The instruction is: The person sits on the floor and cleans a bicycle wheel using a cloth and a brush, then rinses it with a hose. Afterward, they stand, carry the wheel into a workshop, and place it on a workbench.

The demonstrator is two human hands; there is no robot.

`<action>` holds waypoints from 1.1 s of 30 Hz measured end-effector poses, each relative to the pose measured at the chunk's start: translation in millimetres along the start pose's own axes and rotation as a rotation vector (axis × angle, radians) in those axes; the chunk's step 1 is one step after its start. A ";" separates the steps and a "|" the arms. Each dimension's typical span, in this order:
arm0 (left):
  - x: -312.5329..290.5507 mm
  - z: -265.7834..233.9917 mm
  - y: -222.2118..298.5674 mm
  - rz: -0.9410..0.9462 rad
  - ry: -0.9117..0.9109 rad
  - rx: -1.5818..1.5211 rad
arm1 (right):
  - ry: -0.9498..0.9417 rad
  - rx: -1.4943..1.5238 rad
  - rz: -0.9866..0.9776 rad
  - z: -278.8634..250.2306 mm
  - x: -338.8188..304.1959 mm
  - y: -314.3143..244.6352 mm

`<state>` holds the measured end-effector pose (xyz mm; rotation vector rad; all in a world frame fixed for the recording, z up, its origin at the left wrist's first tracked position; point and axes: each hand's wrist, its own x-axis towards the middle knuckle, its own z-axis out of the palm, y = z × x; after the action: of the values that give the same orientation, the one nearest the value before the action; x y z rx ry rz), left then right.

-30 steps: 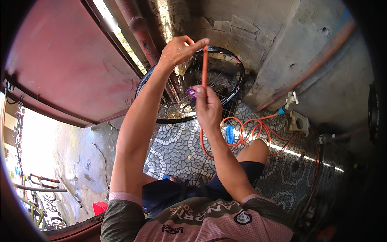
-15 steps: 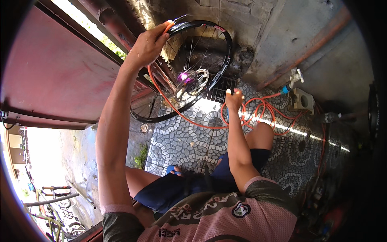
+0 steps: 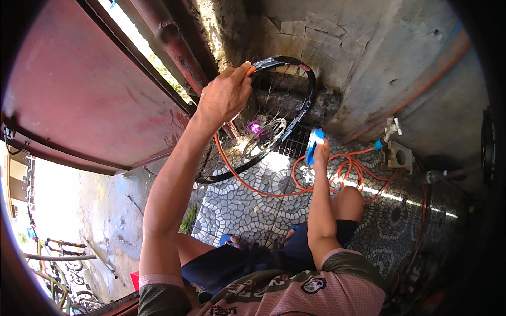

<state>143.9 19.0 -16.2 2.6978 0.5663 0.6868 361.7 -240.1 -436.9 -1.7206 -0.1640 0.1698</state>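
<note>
Mosaic floor (image 3: 247, 210) lies below; I see left hand (image 3: 224, 97) gripping black spoked wheel (image 3: 263, 118) with orange hose (image 3: 247, 187), right hand (image 3: 320, 152) pinching blue cloth (image 3: 313, 143).

We see a black bicycle wheel (image 3: 274, 113) standing tilted over the patterned tile floor, spokes thin and silvery, a purple hub and a silver disc at its centre. An orange hose (image 3: 247, 184) runs from its top rim down across the wheel and loops over the tiles. A blue brush-like tool (image 3: 314, 145) stands just beside the wheel's right edge.
</note>
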 end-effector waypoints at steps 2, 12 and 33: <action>-15.6 -10.5 -1.6 -0.081 0.003 0.087 | -0.150 0.082 -0.212 31.7 -1.1 -147.1; -38.7 -7.6 9.0 -0.036 0.090 -0.040 | -0.398 -0.881 -0.822 69.6 -12.1 -455.5; -0.8 1.3 -3.0 -0.078 0.017 0.014 | -0.337 -1.054 -0.887 110.5 -38.8 -479.1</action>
<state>143.0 21.1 -18.7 2.6694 0.6796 0.6882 295.0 -67.1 20.1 -2.4388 -1.4376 -0.3586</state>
